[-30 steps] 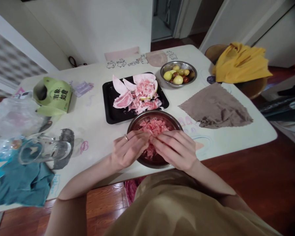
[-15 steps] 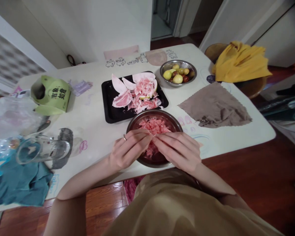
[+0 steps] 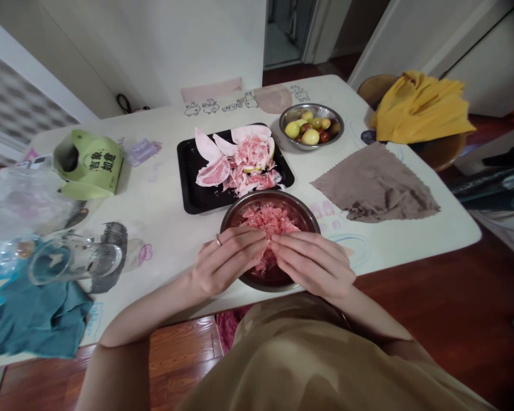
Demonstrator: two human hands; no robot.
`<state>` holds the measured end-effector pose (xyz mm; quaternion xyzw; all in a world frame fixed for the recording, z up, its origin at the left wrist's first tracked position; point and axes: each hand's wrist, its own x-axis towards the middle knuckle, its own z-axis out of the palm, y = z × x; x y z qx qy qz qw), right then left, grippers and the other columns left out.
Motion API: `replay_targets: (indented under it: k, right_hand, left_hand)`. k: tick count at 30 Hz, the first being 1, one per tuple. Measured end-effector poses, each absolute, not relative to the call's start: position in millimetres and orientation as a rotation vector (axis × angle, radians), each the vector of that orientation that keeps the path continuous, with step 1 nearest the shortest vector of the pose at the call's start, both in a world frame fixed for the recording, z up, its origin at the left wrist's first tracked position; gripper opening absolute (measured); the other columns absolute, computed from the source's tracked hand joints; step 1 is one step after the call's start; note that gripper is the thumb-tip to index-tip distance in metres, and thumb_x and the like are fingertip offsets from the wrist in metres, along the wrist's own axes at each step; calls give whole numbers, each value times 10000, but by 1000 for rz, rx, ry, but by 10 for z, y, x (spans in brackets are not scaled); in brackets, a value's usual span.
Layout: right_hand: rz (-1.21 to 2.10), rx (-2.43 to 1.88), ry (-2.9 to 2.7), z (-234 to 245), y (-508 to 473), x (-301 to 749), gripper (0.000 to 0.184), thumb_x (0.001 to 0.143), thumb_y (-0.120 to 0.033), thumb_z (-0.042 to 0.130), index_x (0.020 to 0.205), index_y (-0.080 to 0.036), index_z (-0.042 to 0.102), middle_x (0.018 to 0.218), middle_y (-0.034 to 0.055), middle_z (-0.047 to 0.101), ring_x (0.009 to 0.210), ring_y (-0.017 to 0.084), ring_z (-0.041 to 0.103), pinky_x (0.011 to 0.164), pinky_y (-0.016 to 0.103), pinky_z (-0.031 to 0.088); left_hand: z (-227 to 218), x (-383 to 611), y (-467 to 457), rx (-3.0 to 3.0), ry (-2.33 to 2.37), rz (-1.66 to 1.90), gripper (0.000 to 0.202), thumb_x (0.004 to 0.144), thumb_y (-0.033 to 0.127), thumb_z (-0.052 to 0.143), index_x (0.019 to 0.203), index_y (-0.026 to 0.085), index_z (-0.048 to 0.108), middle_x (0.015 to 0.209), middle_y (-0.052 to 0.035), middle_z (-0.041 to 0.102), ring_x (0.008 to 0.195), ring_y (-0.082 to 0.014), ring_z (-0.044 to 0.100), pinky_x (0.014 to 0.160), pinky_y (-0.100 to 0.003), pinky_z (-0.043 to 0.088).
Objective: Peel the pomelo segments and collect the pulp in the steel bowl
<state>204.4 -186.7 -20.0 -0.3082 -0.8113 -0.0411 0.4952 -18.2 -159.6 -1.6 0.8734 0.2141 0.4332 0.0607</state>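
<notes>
The near bowl [image 3: 305, 216] is glossy metal, its pulp [image 3: 269, 218] rough and moist, the brown cloth [image 3: 374, 185] matt and wrinkled.

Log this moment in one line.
left hand: bunched over bowl; right hand: bunched opposite; grip: unclear; bowl: pink fruit; tray: peels, beyond bowl

Dark characters 吉象如意 [image 3: 103, 162] on the green carton [image 3: 77, 149]; blue handwriting [image 3: 96, 321] on the white tabletop [image 3: 167, 240], illegible

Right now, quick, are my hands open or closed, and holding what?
Left hand: closed, apparently pinching pink pulp over the nearer metal bowl.
Right hand: closed, apparently pinching pink pulp too.
</notes>
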Motion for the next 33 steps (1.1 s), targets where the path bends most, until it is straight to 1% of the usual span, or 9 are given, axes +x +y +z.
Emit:
replay_targets:
  k: [4, 6, 9, 16, 18, 23, 26, 30, 33]
  right_hand:
    - [42, -704, -1792, -130, -1820, 1991, 331, 809, -17, 740, 1113, -146, 726, 959, 102, 810, 854, 199, 771, 748, 346, 677]
    - [88, -688, -1773, -108, -1805, 1970, 319, 823, -25, 728, 1111, -162, 723, 972, 99, 809, 864, 198, 773, 748, 350, 676]
    - [93, -680, -1773, -97, -1798, 1947, 320, 839, -47, 724, 1134, -171, 717, 1001, 99, 811, 900, 202, 779, 765, 354, 678]
    - [20, -738, -1729, -98, -1792, 1956, 384, 798, 6, 733, 1132, -185, 718, 992, 80, 821, 872, 192, 786, 753, 347, 673]
    - [19, -753, -1717, -99, -1791, 1957, 392, 802, 3, 727, 1135, -202, 720, 999, 67, 822, 864, 190, 788, 747, 347, 672]
    - [82, -733, -1704, -101, -1786, 1928, 370, 785, 14, 736, 1101, -180, 742, 954, 75, 823, 852, 194, 784, 762, 341, 662]
    - [114, -731, -1708, -109, -1783, 1913, 381, 792, 9, 731, 1115, -192, 744, 942, 55, 823, 844, 189, 779, 771, 344, 657]
    - [92, -739, -1727, -116, -1782, 1914, 364, 791, 5, 740, 1105, -179, 747, 940, 57, 822, 842, 185, 776, 777, 337, 654]
    - [63, -746, -1753, -114, -1783, 1926, 372, 800, -2, 737, 1122, -188, 741, 959, 55, 823, 848, 183, 773, 770, 338, 657]
  left_hand:
    - [68, -133, -1580, 2525, 651, 1348, 301, 878, 41, 718, 1168, 113, 679, 1067, -107, 764, 1028, -204, 752, 856, -324, 661]
    - [87, -114, -1572, 2496, 646, 1368, 267, 880, 33, 712, 1131, 119, 683, 1039, -97, 763, 1004, -195, 756, 847, -318, 657]
    - [83, -95, -1567, 2486, 650, 1373, 270, 889, 54, 714, 1143, 136, 680, 1048, -90, 761, 997, -185, 754, 858, -325, 653]
    - [111, -81, -1568, 2450, 720, 1409, 221, 876, 73, 738, 1084, 138, 704, 1033, -82, 770, 946, -160, 758, 852, -285, 642]
    - [105, -84, -1570, 2424, 734, 1407, 251, 874, 80, 745, 1115, 141, 709, 1056, -85, 769, 956, -158, 755, 863, -281, 641]
    - [53, -112, -1589, 2415, 696, 1364, 391, 891, 90, 735, 1269, 170, 679, 1174, -86, 751, 1038, -159, 735, 912, -294, 637]
    - [35, -127, -1597, 2423, 690, 1349, 391, 905, 95, 719, 1284, 183, 677, 1199, -80, 742, 1065, -162, 727, 929, -303, 637]
    - [0, -147, -1595, 2447, 668, 1313, 382, 900, 55, 706, 1270, 145, 681, 1217, -95, 728, 1091, -164, 720, 965, -301, 627]
    - [-49, -166, -1593, 2488, 664, 1285, 400, 917, 65, 687, 1308, 146, 661, 1261, -97, 714, 1122, -166, 712, 986, -299, 620]
